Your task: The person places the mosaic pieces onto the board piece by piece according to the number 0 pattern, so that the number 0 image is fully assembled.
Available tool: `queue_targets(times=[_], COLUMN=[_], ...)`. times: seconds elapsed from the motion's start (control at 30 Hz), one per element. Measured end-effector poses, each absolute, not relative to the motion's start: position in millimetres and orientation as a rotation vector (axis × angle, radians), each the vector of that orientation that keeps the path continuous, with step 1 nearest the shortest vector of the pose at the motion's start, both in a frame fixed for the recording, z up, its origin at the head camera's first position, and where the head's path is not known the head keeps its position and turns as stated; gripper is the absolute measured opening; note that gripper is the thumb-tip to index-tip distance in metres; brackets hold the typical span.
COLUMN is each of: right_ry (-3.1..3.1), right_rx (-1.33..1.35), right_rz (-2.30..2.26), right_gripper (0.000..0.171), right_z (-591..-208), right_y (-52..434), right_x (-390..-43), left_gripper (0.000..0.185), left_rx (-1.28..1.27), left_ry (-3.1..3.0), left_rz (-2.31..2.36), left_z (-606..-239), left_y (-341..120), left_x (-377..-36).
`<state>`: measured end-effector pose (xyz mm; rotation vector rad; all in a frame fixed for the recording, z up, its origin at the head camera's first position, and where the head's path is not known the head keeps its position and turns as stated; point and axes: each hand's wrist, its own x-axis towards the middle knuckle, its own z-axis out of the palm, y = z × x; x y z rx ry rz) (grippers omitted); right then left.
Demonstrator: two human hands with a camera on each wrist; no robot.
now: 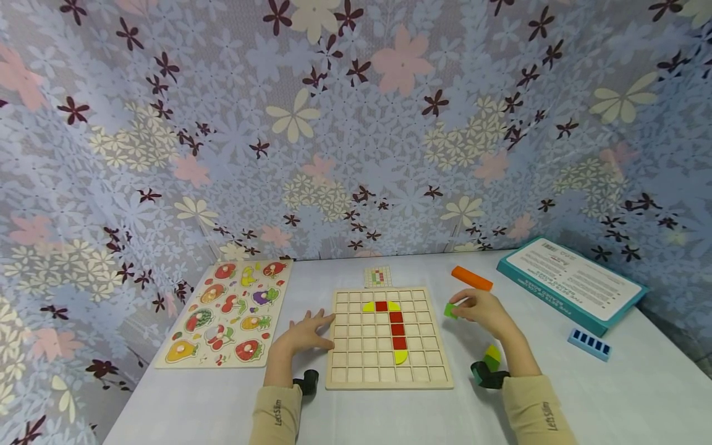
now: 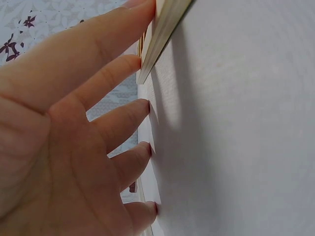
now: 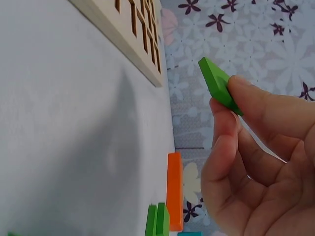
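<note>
Nearest to us, two beige sleeves frame the wooden grid board (image 1: 389, 377) on the white table (image 1: 612, 395). The left hand (image 1: 305, 337) lies flat with fingers spread, fingertips (image 2: 142, 61) touching the board's left edge. The right hand (image 1: 483, 312) holds a small green tile (image 3: 219, 84) just off the board's right side, clear of the table, pinched between thumb and fingertips across its flat faces. We judge the tile light, rigid and smooth-painted; it could slip from a loose pinch, so the thin edges look the surer hold for seating it in a cell. Red and yellow pieces (image 1: 396, 327) already sit in the grid. An orange bar (image 1: 471, 278), a fruit puzzle (image 1: 230, 312) and a teal box (image 1: 573, 284) lie apart.
</note>
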<state>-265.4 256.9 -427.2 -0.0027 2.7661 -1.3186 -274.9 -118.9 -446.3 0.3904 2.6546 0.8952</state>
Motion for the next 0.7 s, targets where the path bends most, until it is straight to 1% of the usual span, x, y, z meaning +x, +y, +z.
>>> queue_targets(times=[0.27, 0.7], right_ry=[2.740, 2.772], right_rx=[-0.101, -0.164], right_rz=[-1.371, -1.341], right_gripper=[0.022, 0.022], right_z=[-425, -423], right_y=[245, 225], right_x=[-263, -265], left_gripper=[0.068, 0.068], left_rx=[0.385, 0.368], left_ry=[2.657, 2.658], left_rz=[0.891, 0.889], left_z=[-448, -448], left_y=[-119, -118], left_x=[-276, -276])
